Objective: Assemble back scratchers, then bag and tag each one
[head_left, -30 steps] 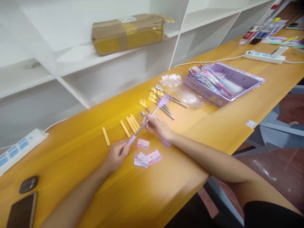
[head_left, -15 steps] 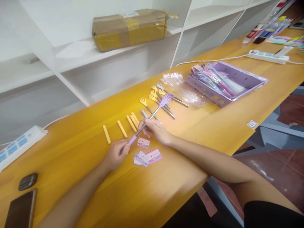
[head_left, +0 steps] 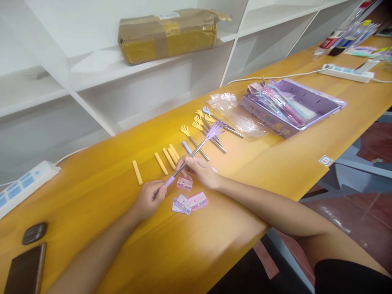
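Note:
A purple back scratcher (head_left: 200,145) with a hand-shaped head is held between my two hands, slanting up to the right. My left hand (head_left: 150,199) is closed around its purple grip. With fingers and thumb, my right hand (head_left: 197,168) pinches the metal rod partway up. Beyond lie several yellow back scratchers (head_left: 190,136) and a blue one (head_left: 225,119), their rods bare of grips. Several loose yellow grips (head_left: 160,163) and a blue grip (head_left: 186,147) rest left of them. Small printed cards (head_left: 197,201) lie just below my hands.
A purple display box (head_left: 318,96) holds wrapped items, with clear plastic wrappers (head_left: 245,122) beside it. A power strip (head_left: 29,185), a dark case (head_left: 34,233) and a phone (head_left: 24,269) lie at left. A taped parcel (head_left: 168,34) sits on the shelf behind.
One yellow grip on the table has shifted slightly right, closer to the others. My hands keep hold of the purple back scratcher and have barely moved.

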{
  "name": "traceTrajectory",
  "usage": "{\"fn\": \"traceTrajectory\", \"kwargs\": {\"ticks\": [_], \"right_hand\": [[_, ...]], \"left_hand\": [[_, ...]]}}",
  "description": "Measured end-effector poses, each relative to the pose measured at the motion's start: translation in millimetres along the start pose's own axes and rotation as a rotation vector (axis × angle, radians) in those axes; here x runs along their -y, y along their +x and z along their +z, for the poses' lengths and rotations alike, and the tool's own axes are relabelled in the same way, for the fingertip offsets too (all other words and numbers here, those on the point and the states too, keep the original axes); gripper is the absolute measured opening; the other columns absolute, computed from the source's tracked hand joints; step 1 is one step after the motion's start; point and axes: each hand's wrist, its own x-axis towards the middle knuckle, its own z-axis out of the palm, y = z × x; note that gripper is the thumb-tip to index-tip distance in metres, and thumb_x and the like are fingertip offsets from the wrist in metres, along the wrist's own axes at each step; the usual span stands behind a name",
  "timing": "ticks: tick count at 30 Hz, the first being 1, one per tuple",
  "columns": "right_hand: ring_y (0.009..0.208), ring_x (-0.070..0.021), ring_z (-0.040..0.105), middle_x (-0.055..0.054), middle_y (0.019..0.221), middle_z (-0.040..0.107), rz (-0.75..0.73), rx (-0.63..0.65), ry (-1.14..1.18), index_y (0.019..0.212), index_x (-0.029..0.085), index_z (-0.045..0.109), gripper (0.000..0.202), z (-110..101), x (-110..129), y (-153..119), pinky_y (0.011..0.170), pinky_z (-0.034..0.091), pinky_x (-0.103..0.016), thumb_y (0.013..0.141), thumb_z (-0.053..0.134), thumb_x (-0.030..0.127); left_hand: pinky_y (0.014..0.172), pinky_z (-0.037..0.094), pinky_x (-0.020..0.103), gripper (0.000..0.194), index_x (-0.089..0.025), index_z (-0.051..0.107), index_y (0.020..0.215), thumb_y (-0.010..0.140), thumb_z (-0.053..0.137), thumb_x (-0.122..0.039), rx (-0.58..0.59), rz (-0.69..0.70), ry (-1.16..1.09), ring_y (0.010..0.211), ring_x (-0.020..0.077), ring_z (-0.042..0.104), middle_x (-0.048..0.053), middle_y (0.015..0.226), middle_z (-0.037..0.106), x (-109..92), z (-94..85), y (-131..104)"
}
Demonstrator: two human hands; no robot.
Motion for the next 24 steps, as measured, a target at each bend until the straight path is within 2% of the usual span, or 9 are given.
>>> {"fn": "traceTrajectory", "kwargs": {"ticks": [10,24], "right_hand": [[0.054,-0.0088,0.050,0.001,0.066,0.056,0.040,-0.003,-0.037,0.097,0.012,0.069,0.057,2.7,-2.5,-2.4,0.053,0.041,-0.023,0.106,0.043,0.062],[0.052,-0.0090,0.047,0.001,0.064,0.055,0.084,-0.019,-0.028,0.109,0.010,0.071,0.061,9.9,-7.7,-6.6,0.052,0.038,-0.023,0.107,0.041,0.063]], "left_hand": [[0.060,0.028,0.031,0.043,-0.021,0.038,0.067,0.107,0.036,-0.038,0.012,-0.029,0.009,0.058,0.0135,0.039,-0.002,0.063,0.040,0.8,-0.3,-1.6],[0.059,0.028,0.030,0.043,-0.021,0.039,0.066,0.106,0.038,-0.035,0.017,-0.039,0.012,0.056,0.0126,0.037,-0.003,0.061,0.039,0.7,-1.1,-1.5]]}}
